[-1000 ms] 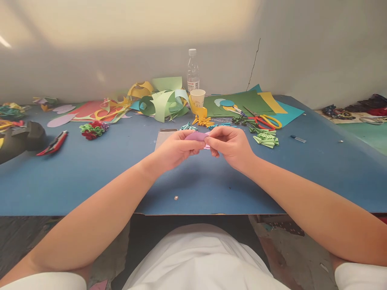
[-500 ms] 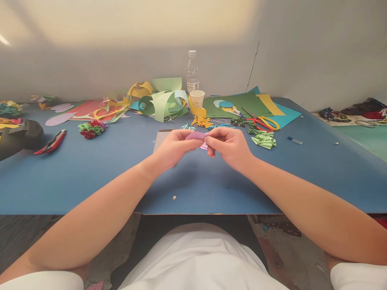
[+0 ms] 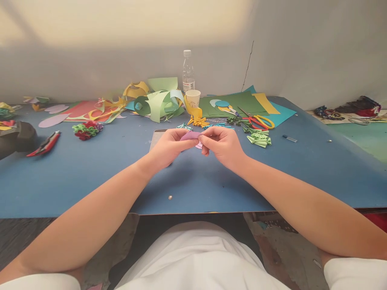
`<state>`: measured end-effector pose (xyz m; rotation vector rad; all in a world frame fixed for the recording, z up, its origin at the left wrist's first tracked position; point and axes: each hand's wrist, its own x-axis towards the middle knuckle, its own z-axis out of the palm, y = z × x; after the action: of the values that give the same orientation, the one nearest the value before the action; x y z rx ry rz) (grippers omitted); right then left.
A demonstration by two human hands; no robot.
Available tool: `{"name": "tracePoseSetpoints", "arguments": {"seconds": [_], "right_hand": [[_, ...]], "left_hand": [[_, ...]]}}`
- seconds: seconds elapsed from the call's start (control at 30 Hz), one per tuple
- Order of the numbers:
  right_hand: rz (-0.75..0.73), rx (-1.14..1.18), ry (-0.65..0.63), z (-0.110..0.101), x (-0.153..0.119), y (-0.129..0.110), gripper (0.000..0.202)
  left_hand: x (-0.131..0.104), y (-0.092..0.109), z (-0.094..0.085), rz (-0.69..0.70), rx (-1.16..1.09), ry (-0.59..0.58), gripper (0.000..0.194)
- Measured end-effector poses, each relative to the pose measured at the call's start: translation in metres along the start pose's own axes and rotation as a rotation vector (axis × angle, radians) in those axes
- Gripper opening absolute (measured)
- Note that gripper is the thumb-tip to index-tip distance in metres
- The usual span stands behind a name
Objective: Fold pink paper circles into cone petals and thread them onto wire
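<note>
A small piece of purple paper (image 3: 190,136) is pinched between my two hands above the middle of the blue table (image 3: 99,177). On its left side, the thumb and fingers of my left hand (image 3: 167,148) are closed on it. My right hand (image 3: 223,146) grips the right end with thumb and forefinger, the other fingers curled under. A paler lilac part shows below the fingertips. Partly behind my left hand lies a flat grey phone-like slab (image 3: 156,139). Blue paper cones (image 3: 216,126) lie just beyond my fingers.
Behind stand a paper cup (image 3: 192,98) and a plastic bottle (image 3: 188,72). Green paper cones (image 3: 259,139) and scissors (image 3: 263,121) lie to the right. On the left are a ruffled paper flower cluster (image 3: 87,130), a red cutter (image 3: 45,144) and a black tape dispenser (image 3: 21,136).
The whole view has shifted slightly, so the table and its things appear a little further left. My hands keep the same pinch on the purple paper.
</note>
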<state>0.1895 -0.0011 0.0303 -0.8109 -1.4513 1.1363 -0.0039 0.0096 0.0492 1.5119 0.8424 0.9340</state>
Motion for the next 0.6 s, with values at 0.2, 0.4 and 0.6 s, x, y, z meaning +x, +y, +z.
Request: {"name": "tracePoseSetpoints", "arguments": {"seconds": [0.2,0.4,0.6], "right_hand": [[0.069,0.040,0.021,-0.0006,0.0026,0.0025,0.031],[0.092,0.066,-0.001,-0.0022,0.0041,0.0029,0.025],[0.095,0.088,-0.018,-0.0039,0.0033,0.0053,0.014]], "left_hand": [[-0.0005,-0.0010,0.0006,-0.005,0.049,0.049,0.010],[-0.0007,-0.0020,0.0025,-0.014,0.039,0.044,0.010],[0.0005,-0.0021,0.0018,-0.019,0.004,0.008,0.009]]}}
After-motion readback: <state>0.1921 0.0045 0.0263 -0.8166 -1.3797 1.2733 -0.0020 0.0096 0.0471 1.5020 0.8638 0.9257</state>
